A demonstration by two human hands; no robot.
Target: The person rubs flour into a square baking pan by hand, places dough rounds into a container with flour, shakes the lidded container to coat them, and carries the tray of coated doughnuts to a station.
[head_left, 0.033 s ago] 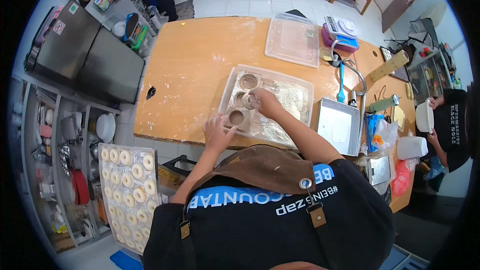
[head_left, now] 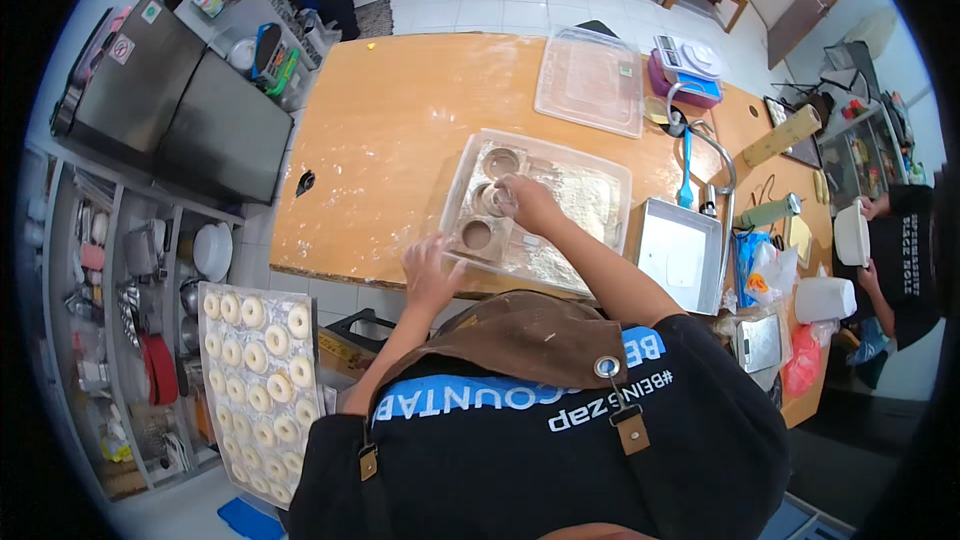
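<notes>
A shallow translucent plastic tray [head_left: 622, 202] dusted with loose white flour [head_left: 578, 202] lies on the wooden table in front of me. Along its left side is a floury block with round recesses [head_left: 477, 235]. My right hand [head_left: 525, 202] reaches in over the middle recess, fingers closed round a small pale, round-looking thing that they partly cover. By the tray's near left corner is my left hand [head_left: 430, 270], its fingers spread and nothing in them.
A tray of dough rings [head_left: 258, 395] stands low at my left. A clear lid [head_left: 588, 90], kitchen scale [head_left: 690, 58], blue brush [head_left: 685, 168] and square metal pan [head_left: 680, 250] lie beyond and right of the flour tray. At the far right another person holds a white container [head_left: 851, 233].
My left hand has drawn back slightly from the tray's near left corner. My right hand has shifted the pale thing a little left, over the middle recess.
</notes>
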